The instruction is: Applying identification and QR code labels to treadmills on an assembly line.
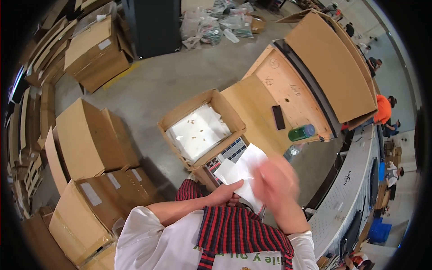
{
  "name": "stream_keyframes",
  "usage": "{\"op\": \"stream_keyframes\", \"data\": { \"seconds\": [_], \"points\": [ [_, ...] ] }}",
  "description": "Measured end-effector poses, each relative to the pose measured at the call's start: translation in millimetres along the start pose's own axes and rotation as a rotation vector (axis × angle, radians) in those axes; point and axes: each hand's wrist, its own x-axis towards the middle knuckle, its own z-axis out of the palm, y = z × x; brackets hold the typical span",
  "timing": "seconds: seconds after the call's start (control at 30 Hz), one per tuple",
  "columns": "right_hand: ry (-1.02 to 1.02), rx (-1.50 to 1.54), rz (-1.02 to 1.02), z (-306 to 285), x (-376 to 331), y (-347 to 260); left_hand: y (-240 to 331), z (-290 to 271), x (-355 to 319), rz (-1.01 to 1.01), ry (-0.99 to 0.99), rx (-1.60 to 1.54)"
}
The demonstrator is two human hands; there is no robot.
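My left hand [226,193] is closed on the lower left edge of a folded white sheet [245,163], paper or thin plastic; I cannot tell which. My right hand [276,182] is over the sheet's right side, smeared by motion, so its fingers cannot be made out. Just beyond the sheet stands an open cardboard box [230,112]. Inside it lies a stack of white sheets [198,135] with several small brown bits scattered on top. A printed panel with dark blue and red blocks [227,157] sits between the box and my hands.
Right of the box, a wooden board [281,83] bears a dark phone [278,117] and a green bottle [301,132]; a clear bottle [293,153] is nearby. Large cartons [87,139] crowd the left. Plastic bags [211,29] lie on the far floor. A long grey bench [344,193] runs along the right.
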Motion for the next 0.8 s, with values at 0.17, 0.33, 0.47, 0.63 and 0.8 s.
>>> {"op": "stream_keyframes", "data": {
  "seconds": [0.17,0.33,0.47,0.63,0.8],
  "points": [
    [-0.257,-0.040,0.229,114,-36,66,2,-2,-12,-0.075,0.030,-0.077],
    [-0.069,0.105,0.398,101,-44,71,-8,3,-11,-0.116,-0.004,-0.012],
    [0.091,0.227,0.533,68,-78,74,-26,19,-2,-0.144,-0.018,0.068],
    [0.152,0.125,0.866,9,-223,82,-72,48,18,-0.244,-0.107,0.236],
    [0.369,0.281,1.184,-35,-355,62,-131,85,42,-0.224,-0.127,0.475]
  ]
}}
